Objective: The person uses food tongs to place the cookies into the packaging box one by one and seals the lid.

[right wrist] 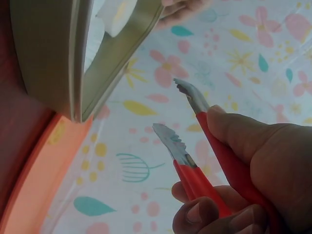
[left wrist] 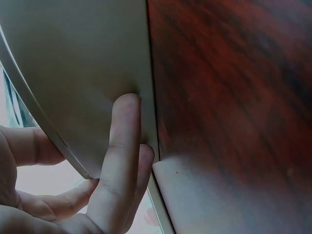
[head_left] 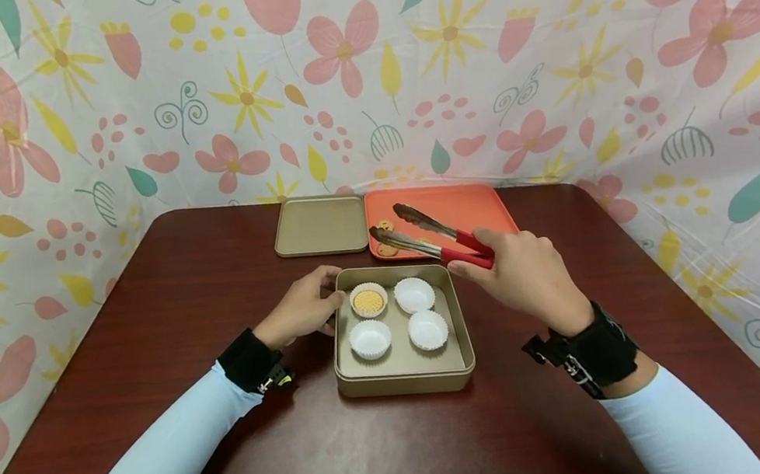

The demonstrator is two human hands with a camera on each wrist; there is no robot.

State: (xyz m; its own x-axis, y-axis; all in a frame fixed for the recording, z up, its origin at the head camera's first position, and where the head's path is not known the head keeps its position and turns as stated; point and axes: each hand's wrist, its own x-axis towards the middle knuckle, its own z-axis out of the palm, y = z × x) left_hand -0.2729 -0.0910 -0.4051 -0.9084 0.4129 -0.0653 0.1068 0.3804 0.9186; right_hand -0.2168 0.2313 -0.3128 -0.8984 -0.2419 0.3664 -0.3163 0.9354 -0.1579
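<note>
A gold rectangular tin (head_left: 407, 382) stands on the table and holds several white paper cups. One yellow round piece (head_left: 368, 301) sits in the far-left cup; the far-right cup (head_left: 415, 295), near-left cup (head_left: 370, 339) and near-right cup (head_left: 428, 330) hold nothing visible. At the tin's far left corner, my left hand (head_left: 302, 306) grips the side, its fingers against the outer wall in the left wrist view. My right hand (head_left: 525, 275) holds red-handled metal tongs (head_left: 469, 250) above the tin's far right corner. Their tips are spread, with nothing between them.
Behind the tin lies an orange tray (head_left: 464, 208) with several small cookies (head_left: 387, 249) at its left end, partly hidden by the tongs. A flat gold lid (head_left: 319, 226) is left of that tray. A flower-patterned cloth (head_left: 352, 115) hangs behind the dark wooden table (head_left: 214, 260).
</note>
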